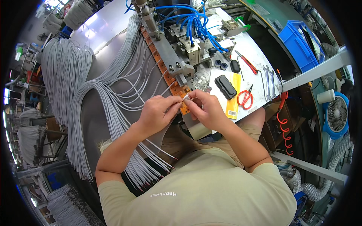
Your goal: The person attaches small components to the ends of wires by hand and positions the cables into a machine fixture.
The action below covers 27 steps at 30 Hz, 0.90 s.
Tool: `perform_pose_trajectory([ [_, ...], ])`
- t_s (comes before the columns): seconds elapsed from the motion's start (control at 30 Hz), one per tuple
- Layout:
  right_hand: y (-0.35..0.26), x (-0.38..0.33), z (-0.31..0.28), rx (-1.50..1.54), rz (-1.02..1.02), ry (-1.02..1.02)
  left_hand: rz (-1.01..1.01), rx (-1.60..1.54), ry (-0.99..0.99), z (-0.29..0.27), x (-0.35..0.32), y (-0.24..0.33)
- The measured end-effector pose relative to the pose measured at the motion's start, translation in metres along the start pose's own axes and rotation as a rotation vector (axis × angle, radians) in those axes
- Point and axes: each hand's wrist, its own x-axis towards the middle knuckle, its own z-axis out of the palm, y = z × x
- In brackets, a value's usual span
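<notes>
My left hand (pixel 159 112) and my right hand (pixel 206 110) meet at the near end of a row of orange blocks (pixel 174 89). A small white piece (pixel 186 97) shows at the fingertips of my right hand, in a pinch. My left thumb and forefinger are pressed together right beside it; what they hold, if anything, is hidden by the fingers. Thin grey cables (pixel 130 84) run from the left to the orange blocks, spaced along the row. A thick bundle of grey cables (pixel 100 92) hangs over the table edge beside my left forearm.
A metal machine (pixel 166 51) with blue air tubes (pixel 194 22) stands ahead. On the white tabletop at right lie a black case (pixel 225 87), red-handled scissors (pixel 245 98), wrenches (pixel 268 83) and a bag of small white parts (pixel 200 80). Farther right are a blue crate (pixel 298 43) and a fan (pixel 336 113).
</notes>
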Motion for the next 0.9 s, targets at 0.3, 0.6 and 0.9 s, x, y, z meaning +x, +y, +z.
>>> perform_pose_trajectory([
  [0.3,0.025,0.007,0.000,-0.166,-0.434,0.067,-0.363,-0.499,-0.119,-0.009,0.000,0.003],
  [0.6,0.014,0.009,-0.009,-0.346,-0.425,0.194,-0.412,0.609,-0.017,-0.142,-0.011,-0.061],
  [0.9,0.021,0.021,-0.013,-0.209,-0.193,0.219,-0.612,1.089,0.044,-0.225,-0.097,-0.206],
])
